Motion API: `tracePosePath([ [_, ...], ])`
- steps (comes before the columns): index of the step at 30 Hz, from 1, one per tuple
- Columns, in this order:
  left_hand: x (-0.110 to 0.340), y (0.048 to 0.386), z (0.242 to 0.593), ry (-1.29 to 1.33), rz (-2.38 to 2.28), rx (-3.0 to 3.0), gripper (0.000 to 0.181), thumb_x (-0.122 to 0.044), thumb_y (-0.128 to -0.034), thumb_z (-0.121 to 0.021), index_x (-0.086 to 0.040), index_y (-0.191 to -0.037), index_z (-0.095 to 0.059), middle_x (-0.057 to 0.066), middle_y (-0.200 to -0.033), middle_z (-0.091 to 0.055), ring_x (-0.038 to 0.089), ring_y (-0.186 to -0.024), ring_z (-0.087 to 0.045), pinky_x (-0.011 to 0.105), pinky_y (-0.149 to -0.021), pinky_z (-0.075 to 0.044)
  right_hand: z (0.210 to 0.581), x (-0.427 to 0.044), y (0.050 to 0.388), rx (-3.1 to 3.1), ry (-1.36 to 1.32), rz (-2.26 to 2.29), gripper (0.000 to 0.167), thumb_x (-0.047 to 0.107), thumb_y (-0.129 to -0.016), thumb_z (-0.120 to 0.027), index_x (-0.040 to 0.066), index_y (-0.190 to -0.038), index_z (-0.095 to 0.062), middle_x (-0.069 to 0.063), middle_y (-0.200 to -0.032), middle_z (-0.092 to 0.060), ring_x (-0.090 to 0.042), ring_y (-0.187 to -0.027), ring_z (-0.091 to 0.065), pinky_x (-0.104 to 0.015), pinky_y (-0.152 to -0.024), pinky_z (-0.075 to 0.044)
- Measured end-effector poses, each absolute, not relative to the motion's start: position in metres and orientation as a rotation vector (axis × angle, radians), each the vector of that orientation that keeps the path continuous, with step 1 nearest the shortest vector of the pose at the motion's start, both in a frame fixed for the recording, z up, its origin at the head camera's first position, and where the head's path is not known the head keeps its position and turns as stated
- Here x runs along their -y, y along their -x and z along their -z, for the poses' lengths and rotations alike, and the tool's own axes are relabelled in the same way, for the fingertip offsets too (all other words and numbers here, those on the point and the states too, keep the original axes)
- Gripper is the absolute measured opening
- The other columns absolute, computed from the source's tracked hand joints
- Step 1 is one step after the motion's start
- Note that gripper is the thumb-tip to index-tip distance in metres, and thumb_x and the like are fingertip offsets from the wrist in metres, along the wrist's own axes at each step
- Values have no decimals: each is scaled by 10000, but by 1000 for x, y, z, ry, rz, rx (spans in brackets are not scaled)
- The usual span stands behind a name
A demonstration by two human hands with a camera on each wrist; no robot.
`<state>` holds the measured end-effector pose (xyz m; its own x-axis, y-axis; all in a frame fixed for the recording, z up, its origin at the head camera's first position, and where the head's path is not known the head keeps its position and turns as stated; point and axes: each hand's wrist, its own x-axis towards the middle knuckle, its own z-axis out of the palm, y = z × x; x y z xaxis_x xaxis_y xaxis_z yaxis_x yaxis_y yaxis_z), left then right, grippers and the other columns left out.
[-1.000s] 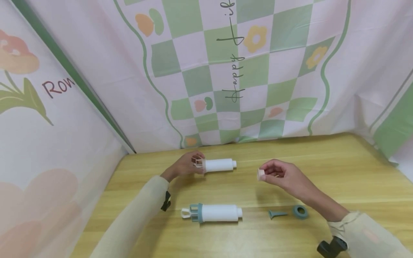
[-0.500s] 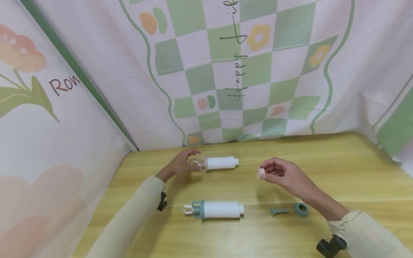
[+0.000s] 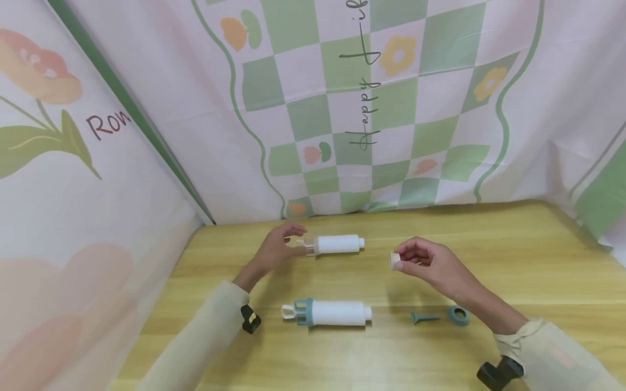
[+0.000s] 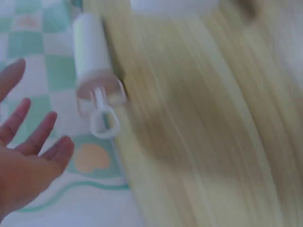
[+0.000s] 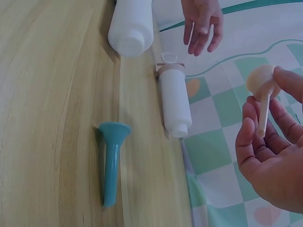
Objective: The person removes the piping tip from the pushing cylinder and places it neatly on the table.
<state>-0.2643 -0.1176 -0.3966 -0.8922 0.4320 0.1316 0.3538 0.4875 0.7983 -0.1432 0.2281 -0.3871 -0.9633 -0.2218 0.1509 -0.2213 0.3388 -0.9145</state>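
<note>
A small white plunger syringe (image 3: 338, 244) with a pale pink collar lies on its side near the back of the table. Beside its ring handle (image 4: 105, 122) my left hand (image 3: 271, 250) hovers with fingers spread and nothing held; the left wrist view shows a gap between them. To the right, my right hand (image 3: 435, 266) pinches a cream nozzle (image 5: 263, 101), round at one end with a thin tube, above the table. Nearer the front lies a larger white plunger syringe (image 3: 338, 313) with a teal collar and white handle.
On the wooden table (image 3: 313, 361), a teal flared nozzle (image 3: 424, 317) and a teal ring (image 3: 458, 315) lie below my right hand. A checkered curtain (image 3: 376, 119) hangs along the back edge, and a flower-printed curtain (image 3: 161, 212) closes the left side.
My left hand has let go of the small syringe's collar end and drawn back slightly left, its fingers spreading. My right hand keeps the cream nozzle in nearly the same place.
</note>
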Motion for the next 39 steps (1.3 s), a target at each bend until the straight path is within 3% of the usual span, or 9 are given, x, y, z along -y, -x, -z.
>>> tracePosePath([
  [8, 100, 226, 385, -868, -1349, -2679, 415, -77, -834, -803, 5, -1202, -629, 190, -1196, -653, 398, -1157, -576, 542, -1031, -420, 389, -226, 144, -2592, 439, 1762, 285, 227, -961, -696, 34, -1161, -631, -110, -1035, -667, -204, -913, -665, -277, -780, -557],
  [16, 84, 202, 381, -910, -1304, -2675, 382, -96, -839, -811, -86, -1183, -645, 29, -1144, -691, 239, -1107, -630, 381, -947, -494, 389, -223, 142, -2593, 480, 1804, 248, 179, -990, -652, 7, -1166, -621, -119, -1027, -677, -187, -890, -670, -287, -741, -560],
  [23, 66, 187, 381, -1051, -1334, -2675, 374, -96, -828, -823, -64, -1159, -653, 29, -1098, -708, 186, -1039, -651, 301, -885, -517, 389, -218, 144, -2596, 516, 1823, 217, 138, -999, -630, 0, -1167, -624, -111, -1020, -678, -157, -862, -663, -265, -714, -550],
  [32, 41, 176, 384, -1092, -1477, -2622, 377, -111, -840, -821, -75, -1172, -647, 24, -1104, -707, 74, -1013, -637, 266, -898, -515, 386, -211, 140, -2543, 504, 1848, 225, 136, -997, -633, -15, -1163, -626, -124, -1013, -679, -167, -851, -660, -272, -706, -547],
  [39, 26, 171, 385, -1105, -1608, -2548, 409, -87, -823, -831, -62, -1186, -643, 57, -1089, -719, 106, -1012, -657, 276, -906, -520, 385, -206, 138, -2540, 488, 1835, 242, 156, -997, -637, -19, -1163, -629, -120, -1007, -688, -161, -868, -670, -283, -723, -555],
])
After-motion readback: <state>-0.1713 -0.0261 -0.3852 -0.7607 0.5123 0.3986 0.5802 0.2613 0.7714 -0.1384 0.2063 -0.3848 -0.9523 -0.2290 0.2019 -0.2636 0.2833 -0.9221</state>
